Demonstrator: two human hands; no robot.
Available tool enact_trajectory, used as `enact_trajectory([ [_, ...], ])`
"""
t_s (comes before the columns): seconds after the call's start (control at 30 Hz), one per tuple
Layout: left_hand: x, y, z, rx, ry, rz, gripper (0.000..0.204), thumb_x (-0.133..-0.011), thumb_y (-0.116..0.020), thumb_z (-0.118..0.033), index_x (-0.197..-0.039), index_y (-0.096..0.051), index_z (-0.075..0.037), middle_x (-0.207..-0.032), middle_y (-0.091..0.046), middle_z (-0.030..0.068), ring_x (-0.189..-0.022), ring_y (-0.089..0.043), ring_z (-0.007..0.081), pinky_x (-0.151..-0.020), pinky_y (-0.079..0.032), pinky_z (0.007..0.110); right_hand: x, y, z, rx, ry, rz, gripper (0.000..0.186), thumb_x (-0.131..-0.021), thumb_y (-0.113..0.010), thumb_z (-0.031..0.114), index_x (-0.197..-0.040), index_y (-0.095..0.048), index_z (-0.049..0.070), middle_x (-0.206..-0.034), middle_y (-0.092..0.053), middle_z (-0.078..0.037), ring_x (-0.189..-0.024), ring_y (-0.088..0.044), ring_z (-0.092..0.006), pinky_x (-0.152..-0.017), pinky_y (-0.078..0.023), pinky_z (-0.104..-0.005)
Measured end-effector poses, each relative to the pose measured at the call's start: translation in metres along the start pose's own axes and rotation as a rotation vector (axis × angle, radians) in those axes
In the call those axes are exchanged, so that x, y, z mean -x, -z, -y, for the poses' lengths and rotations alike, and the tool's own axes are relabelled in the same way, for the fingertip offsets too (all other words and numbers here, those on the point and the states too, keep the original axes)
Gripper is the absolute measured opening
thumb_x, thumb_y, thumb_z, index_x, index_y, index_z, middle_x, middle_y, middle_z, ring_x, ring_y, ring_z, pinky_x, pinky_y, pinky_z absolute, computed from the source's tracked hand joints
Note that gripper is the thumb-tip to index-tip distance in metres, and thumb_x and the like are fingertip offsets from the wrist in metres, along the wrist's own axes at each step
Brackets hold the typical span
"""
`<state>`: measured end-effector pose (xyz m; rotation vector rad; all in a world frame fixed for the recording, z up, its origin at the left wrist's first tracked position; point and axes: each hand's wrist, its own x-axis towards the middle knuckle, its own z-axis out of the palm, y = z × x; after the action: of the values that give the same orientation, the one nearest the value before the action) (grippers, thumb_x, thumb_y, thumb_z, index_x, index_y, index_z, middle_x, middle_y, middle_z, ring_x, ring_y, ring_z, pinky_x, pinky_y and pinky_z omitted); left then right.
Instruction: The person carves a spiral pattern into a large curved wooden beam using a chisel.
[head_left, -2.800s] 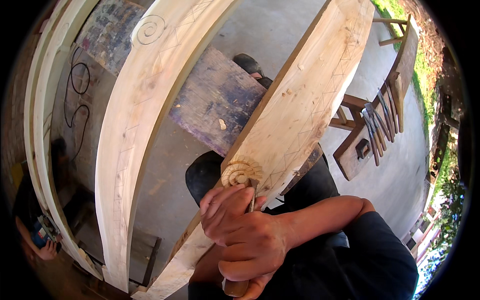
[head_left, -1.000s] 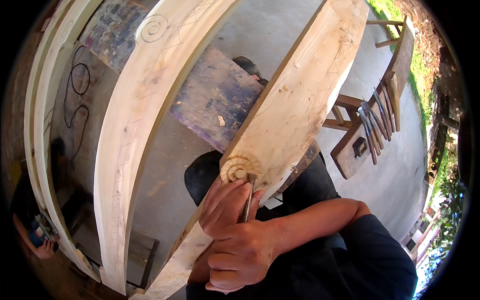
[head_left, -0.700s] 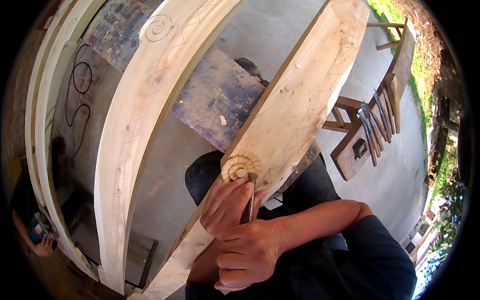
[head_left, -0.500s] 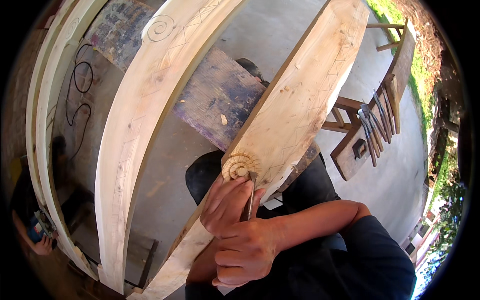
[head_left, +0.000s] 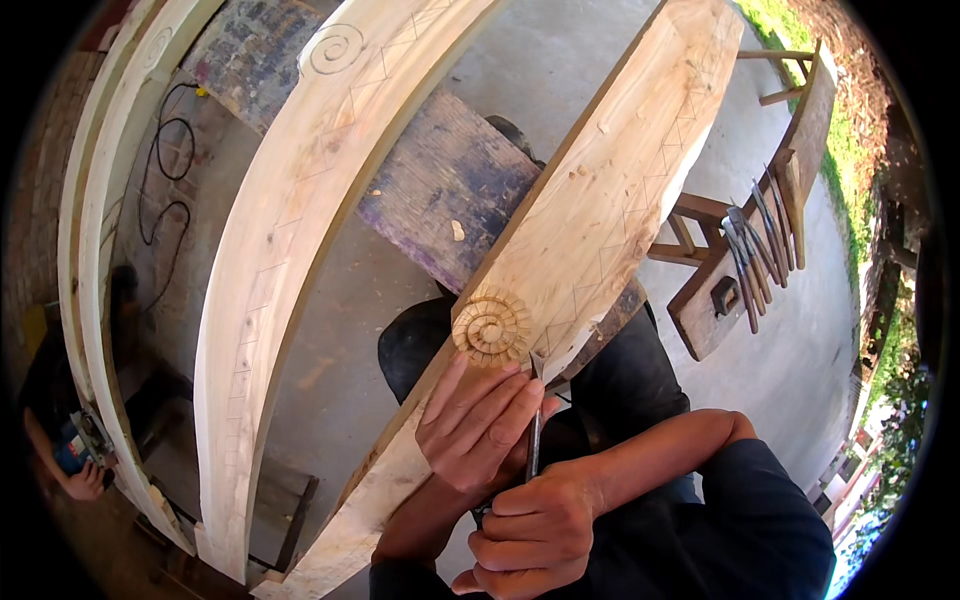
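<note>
A carved spiral rosette (head_left: 492, 329) with a scalloped rim sits at the edge of a long pale wooden board (head_left: 620, 150). In my right hand (head_left: 535, 540) is the handle end of a chisel (head_left: 533, 445), the fingers wrapped round it. Further up, my left hand (head_left: 480, 420) pinches the steel near its tip between thumb and forefinger. The other left fingers lie on the wood just below the rosette. The chisel's tip is beside the rosette's lower right, close to pencilled zigzag lines. My right fist hides most of the handle.
To the right, several carving tools (head_left: 765, 245) and a small dark block (head_left: 725, 295) lie on a low bench (head_left: 700, 320). A curved plank (head_left: 290, 200) crosses a stained support board (head_left: 450, 180) on the left. Another person's hand (head_left: 85, 482) holds a power tool (head_left: 75, 450) at lower left.
The chisel tip has moved from the rosette's lower edge to the right. My right hand has drawn down and slightly right; my left hand has shifted a little right, leaving the rosette more exposed.
</note>
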<state>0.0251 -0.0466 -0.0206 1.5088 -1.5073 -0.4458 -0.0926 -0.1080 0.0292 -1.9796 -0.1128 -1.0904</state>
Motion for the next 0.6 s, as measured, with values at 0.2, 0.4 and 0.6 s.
enact_trajectory([
  [0.2,-0.005,-0.005,-0.005,-0.086,-0.196,0.078,0.035,-0.094,-0.087,-0.011,-0.127,-0.079,-0.007,-0.099,-0.075,0.0092,-0.082,-0.077,0.0265,-0.078,-0.064,0.037,0.016,0.034,0.024,0.118,-0.192,0.208,0.034,-0.097,-0.088,0.027,-0.087,-0.062,0.008,-0.087,-0.074,-0.009,-0.069,-0.073,-0.0183,-0.067,-0.06,-0.0309],
  [0.4,-0.002,-0.013,-0.008,-0.173,-0.232,0.006,0.034,-0.09,-0.08,-0.01,-0.124,-0.081,-0.007,-0.096,-0.07,0.0047,-0.078,-0.071,0.0192,-0.065,-0.056,0.034,0.021,0.044,0.03,0.117,-0.188,0.149,0.04,-0.097,-0.089,0.036,-0.085,-0.062,0.009,-0.089,-0.077,-0.009,-0.075,-0.076,-0.0208,-0.076,-0.065,-0.0342],
  [0.6,0.002,-0.011,-0.005,-0.152,-0.17,-0.02,0.033,-0.092,-0.077,-0.008,-0.124,-0.081,-0.005,-0.093,-0.07,0.0054,-0.073,-0.07,0.0197,-0.062,-0.054,0.033,0.014,0.031,0.026,0.113,-0.218,0.063,0.045,-0.099,-0.086,0.043,-0.085,-0.062,0.009,-0.091,-0.077,-0.01,-0.077,-0.077,-0.0222,-0.081,-0.067,-0.0375],
])
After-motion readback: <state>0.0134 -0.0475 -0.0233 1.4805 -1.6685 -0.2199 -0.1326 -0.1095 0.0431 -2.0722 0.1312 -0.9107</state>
